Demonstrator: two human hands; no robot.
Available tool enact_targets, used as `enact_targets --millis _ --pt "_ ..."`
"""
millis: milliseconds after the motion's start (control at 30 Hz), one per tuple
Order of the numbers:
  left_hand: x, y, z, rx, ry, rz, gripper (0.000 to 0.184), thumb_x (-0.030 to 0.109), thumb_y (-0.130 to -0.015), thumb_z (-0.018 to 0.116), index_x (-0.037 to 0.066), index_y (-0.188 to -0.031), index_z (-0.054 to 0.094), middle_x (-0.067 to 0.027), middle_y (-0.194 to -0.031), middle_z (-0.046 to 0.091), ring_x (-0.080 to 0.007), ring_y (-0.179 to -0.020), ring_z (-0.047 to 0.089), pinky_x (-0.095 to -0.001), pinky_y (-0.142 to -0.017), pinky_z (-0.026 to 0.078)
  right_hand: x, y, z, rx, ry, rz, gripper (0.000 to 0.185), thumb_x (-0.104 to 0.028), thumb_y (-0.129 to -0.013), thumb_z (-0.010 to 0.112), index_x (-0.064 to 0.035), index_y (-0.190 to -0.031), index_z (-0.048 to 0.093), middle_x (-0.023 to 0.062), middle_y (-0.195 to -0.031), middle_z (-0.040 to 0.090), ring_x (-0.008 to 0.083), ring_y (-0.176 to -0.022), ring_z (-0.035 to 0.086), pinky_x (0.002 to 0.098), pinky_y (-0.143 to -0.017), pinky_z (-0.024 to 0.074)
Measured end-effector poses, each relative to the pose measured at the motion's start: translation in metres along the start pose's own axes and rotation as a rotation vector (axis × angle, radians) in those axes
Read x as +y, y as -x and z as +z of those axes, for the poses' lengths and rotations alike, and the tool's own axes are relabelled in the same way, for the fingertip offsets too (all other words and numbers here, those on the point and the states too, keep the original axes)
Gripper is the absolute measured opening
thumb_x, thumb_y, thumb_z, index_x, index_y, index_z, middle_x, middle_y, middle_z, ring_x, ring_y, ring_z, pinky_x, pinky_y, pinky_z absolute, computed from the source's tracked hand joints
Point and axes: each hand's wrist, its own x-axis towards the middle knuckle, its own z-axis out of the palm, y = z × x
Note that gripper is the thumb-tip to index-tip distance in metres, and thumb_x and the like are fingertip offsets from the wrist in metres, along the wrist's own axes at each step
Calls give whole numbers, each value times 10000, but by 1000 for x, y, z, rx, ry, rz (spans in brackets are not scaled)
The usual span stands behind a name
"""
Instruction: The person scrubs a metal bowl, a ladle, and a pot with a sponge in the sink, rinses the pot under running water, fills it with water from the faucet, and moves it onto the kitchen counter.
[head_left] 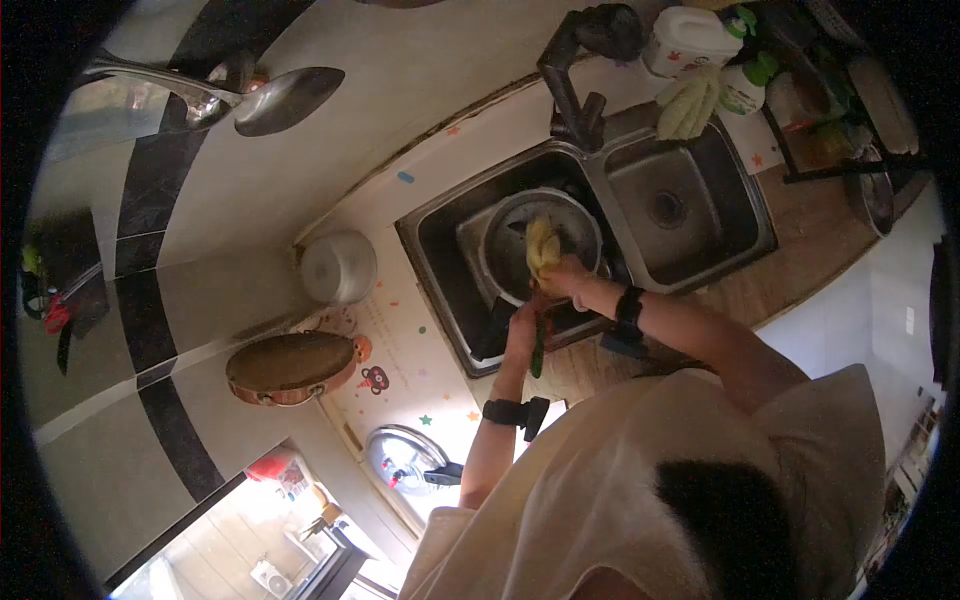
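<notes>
My right hand (565, 276) is closed around a crumpled yellow cloth (542, 245) over a round metal pot (490, 262). The pot sits in the left basin (440, 290) of a double steel sink. Beside it, near the front rim, my left hand (522, 325) is closed on a slim dark green stick-like thing (538, 358), whose kind I cannot make out. A reddish bit shows between the two hands. Both wrists wear black bands. A black piece (490, 335) lies by the pot, left of my left hand.
A black faucet (575, 100) rises behind the sink; the right basin (690, 230) adjoins. Green gloves (690, 105) and a white bottle (690, 42) stand at the back right. Left are a pale round container (338, 268), a round wooden board (290, 368) and a glass lid (405, 460).
</notes>
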Motion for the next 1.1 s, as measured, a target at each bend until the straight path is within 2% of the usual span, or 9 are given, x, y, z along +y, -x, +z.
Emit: enact_targets --millis 100,167,400,600,700,800,900,933,1100 --pt "0 -1 -20 44 13 -75 275 251 -847 373 46 -904 548 -62 -582 491 -130 -377 442 -265 -328 350 -85 29 -12 -289 1149 -225 301 -245 -775 545 -70 -1020 540 112 -975 565 282 -888 535 376 -724 445" --pt "10 14 -28 54 -87 -118 283 254 -848 368 42 -897 549 -61 -594 494 -133 -390 449 -261 -338 366 -103 25 -12 -307 1442 -241 319 -256 -778 541 -76 -1041 541 119 -1040 551 291 -947 518 374 -762 428" --pt "-8 36 -31 36 92 -41 256 161 -797 563 55 -982 421 -53 -653 512 -108 -479 501 -264 -377 412 -99 -19 -16 283 893 122 284 -194 -787 523 -54 -1033 544 155 -1072 511 283 -949 505 381 -756 418" --pt "14 45 -19 136 -497 -15 341 159 -758 605 35 -995 393 -123 -692 544 -190 -566 560 -319 -441 429 -46 -25 -30 -118 789 130 312 -165 -783 516 -77 -1083 501 115 -1105 491 253 -990 483 432 -810 415" --pt "-11 31 -27 316 -629 470 350 137 -740 604 20 -1000 401 -189 -734 552 -320 -653 577 -382 -525 443 -47 -6 -43 -318 169 138 334 -150 -782 512 -88 -1108 479 95 -1122 481 238 -1011 472 457 -837 414" --pt "-9 29 -24 408 -698 494 293 116 -771 565 36 -1017 426 -187 -771 566 -338 -688 572 -366 -595 450 -87 48 -26 -256 -447 247 329 -117 -747 551 -83 -1068 487 68 -1059 504 211 -996 482 411 -847 415" --pt "-6 24 -19 417 -798 517 300 120 -775 549 41 -1042 439 -200 -792 572 -365 -733 567 -362 -609 452 -128 80 2 -336 -642 153 326 -127 -744 571 -94 -1060 494 61 -1038 517 201 -969 497 378 -782 443" --pt "-5 23 -15 402 -812 535 313 108 -761 549 26 -1041 438 -210 -798 569 -377 -729 562 -380 -598 446 -130 75 9 -352 -659 154 379 -62 -755 563 -73 -1112 433 84 -1103 477 219 -1020 465 429 -801 445" --pt "6 24 4 295 -679 427 293 77 -736 539 -24 -1001 465 -236 -769 561 -401 -707 553 -410 -567 436 -96 21 38 -97 -527 31 383 -107 -725 622 -77 -1073 466 56 -1007 529 188 -910 524 346 -704 475"
